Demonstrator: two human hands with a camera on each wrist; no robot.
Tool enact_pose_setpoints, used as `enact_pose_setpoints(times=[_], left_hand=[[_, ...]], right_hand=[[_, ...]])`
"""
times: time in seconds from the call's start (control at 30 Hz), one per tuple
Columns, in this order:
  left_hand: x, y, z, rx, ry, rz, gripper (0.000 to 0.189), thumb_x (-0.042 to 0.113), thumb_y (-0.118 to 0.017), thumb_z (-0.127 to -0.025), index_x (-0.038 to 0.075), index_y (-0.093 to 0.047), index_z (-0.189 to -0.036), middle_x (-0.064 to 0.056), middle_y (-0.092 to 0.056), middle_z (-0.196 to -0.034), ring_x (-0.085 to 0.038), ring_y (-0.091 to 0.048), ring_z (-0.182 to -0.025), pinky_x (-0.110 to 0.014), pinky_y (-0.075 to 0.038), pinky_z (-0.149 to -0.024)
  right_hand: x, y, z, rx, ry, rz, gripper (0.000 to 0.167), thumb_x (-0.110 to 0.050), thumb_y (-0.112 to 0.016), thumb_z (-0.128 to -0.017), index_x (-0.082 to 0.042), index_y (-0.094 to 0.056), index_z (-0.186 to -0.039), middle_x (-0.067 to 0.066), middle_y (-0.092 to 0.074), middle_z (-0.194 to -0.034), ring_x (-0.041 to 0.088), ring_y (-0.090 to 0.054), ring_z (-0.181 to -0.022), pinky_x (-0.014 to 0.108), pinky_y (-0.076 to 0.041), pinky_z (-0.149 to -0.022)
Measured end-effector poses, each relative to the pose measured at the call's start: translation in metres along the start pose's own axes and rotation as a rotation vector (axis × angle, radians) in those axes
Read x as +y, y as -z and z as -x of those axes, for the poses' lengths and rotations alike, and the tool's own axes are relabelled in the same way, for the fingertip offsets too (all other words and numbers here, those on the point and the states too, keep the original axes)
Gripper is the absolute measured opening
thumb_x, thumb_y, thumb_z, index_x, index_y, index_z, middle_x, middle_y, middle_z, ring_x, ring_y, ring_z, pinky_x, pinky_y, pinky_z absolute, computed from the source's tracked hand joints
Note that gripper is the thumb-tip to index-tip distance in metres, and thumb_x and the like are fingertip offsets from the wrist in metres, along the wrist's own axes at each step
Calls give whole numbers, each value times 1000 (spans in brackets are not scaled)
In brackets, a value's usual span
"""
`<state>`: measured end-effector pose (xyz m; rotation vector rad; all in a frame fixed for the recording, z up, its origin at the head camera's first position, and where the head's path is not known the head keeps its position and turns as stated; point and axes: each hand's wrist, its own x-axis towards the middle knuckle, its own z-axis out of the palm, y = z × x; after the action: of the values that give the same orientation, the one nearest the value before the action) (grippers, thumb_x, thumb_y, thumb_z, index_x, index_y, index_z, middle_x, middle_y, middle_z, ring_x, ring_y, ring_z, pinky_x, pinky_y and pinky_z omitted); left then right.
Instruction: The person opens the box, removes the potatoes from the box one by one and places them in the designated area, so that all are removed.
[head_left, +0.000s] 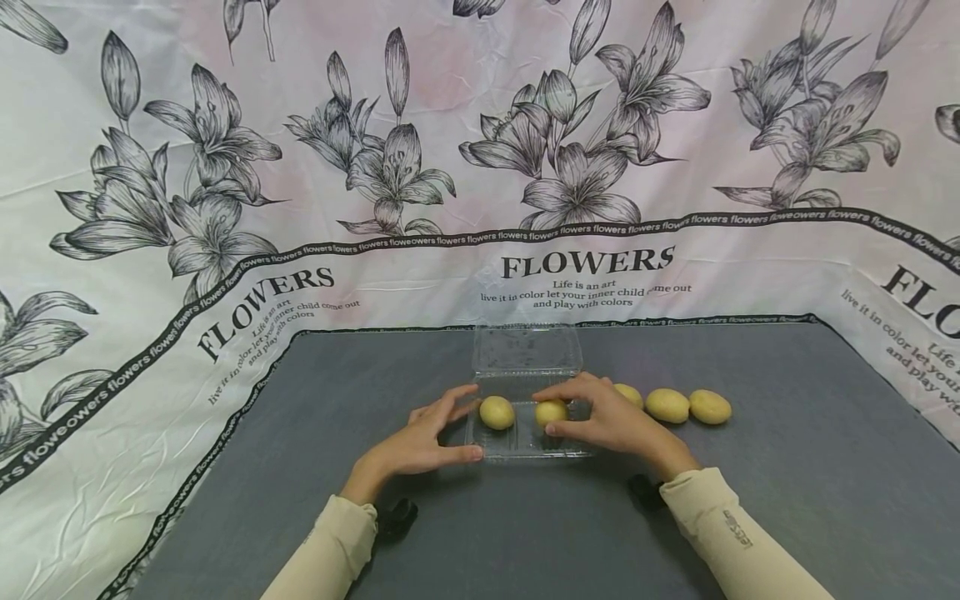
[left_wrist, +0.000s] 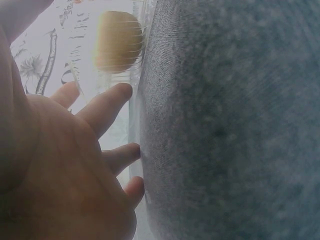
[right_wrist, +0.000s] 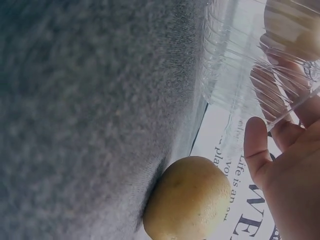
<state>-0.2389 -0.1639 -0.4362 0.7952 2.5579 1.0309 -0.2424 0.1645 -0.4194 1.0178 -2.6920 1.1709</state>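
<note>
A clear plastic clamshell box [head_left: 525,452] stands in front of me with its lid [head_left: 527,348] folded back. On its left side sits a yellow potato [head_left: 497,413], also seen through the box's ribbed wall in the left wrist view. My left hand [head_left: 429,437] is beside that end of the box, fingers spread and holding nothing. Inside the right half, my right hand [head_left: 600,417] holds a second potato [head_left: 551,413] between thumb and fingers. The right wrist view shows this potato [right_wrist: 292,30] partly hidden behind clear plastic.
To the right of the box, several potatoes lie in a row on the grey tabletop, among them a middle one [head_left: 667,406] and an outer one [head_left: 709,407]. The nearest potato [head_left: 628,395] is partly covered by my right hand. A flower-printed cloth [head_left: 585,283] hangs behind the table.
</note>
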Motion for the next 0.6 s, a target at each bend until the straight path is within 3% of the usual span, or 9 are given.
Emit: enact_pose_setpoints(times=[0.33, 0.47, 0.6], left_hand=[[1, 0, 0, 1, 1, -2, 92, 54, -71, -92, 34, -14, -162, 7, -38, -163, -30, -15, -159, -64, -10, -118], [0, 0, 0, 1, -6, -3, 92, 54, -71, -92, 35, -14, -162, 7, -38, -163, -29, -15, -159, -64, -10, -118], [-1, -1, 0, 1, -11, -3, 93, 54, -70, -92, 34, -14, -162, 8, -38, -163, -30, -14, -159, -64, -10, -118]], right_hand=[[-6, 6, 6, 33, 15, 37, 46, -30, -83, -86, -20, -72, -129, -15, -73, -117, 7, -56, -101, 61, -33, -99], [-7, 9, 9, 58, 21, 70, 46, -32, -82, -86, -21, -72, -129, -16, -72, -115, 5, -55, -98, 46, -36, -91], [-5, 11, 11, 97, 59, 73, 44, -29, -83, -86, -21, -72, -128, -13, -73, -113, 5, -54, -96, 42, -42, -85]])
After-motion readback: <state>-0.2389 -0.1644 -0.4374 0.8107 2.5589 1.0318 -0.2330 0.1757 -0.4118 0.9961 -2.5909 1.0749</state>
